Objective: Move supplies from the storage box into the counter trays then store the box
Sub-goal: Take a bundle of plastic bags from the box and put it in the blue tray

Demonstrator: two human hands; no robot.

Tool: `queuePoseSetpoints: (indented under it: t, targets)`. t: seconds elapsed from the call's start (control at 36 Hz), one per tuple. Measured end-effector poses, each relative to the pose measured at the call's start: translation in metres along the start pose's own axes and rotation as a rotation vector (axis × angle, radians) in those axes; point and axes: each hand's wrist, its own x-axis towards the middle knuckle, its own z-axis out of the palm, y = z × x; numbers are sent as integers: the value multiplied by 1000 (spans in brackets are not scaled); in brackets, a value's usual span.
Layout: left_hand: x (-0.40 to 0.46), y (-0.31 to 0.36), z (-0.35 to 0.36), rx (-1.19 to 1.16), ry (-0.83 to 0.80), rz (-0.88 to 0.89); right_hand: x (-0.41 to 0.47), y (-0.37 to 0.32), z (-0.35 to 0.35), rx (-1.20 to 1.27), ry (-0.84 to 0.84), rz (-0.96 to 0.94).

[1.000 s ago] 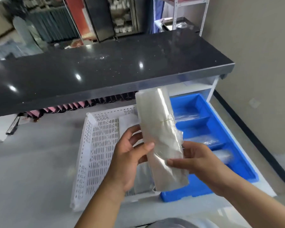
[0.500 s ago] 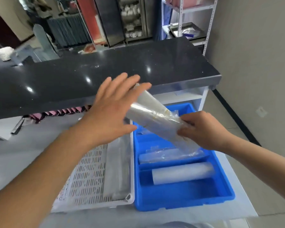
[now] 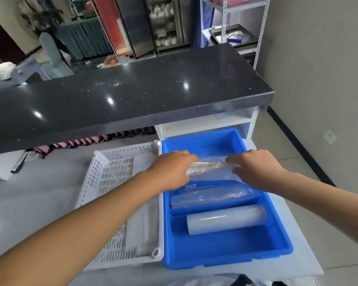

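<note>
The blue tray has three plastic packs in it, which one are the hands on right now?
The pack in the far compartment of the blue tray: left hand and right hand hold its ends. The middle pack and the near roll lie untouched.

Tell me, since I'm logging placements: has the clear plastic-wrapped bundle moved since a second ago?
Yes. The clear plastic-wrapped bundle has gone down and away into the far compartment of the blue plastic divided tray, both hands gripping its ends.

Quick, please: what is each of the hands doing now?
Left hand: grips the packet at its left end.
Right hand: grips its right end.
</note>
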Motion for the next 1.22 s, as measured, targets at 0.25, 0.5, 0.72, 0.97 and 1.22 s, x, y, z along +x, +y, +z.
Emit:
queuePoseSetpoints:
  t: [0.25, 0.5, 0.72, 0.97, 1.22]
  targets:
    - [10, -14, 47, -52, 9, -113, 17, 3, 39, 11, 4, -36]
    - [11, -22, 71, -341, -137, -182, 29, 12, 45, 63, -251, -59]
    - [20, -33, 62, -330, 75, -194, 42, 15, 41, 115, -19, -20]
    - [7, -24, 91, -284, 286, -133, 23, 13, 83, 55, 265, 3]
    - [-14, -25, 83, -416, 191, -223, 12, -14, 59, 163, 57, 108]
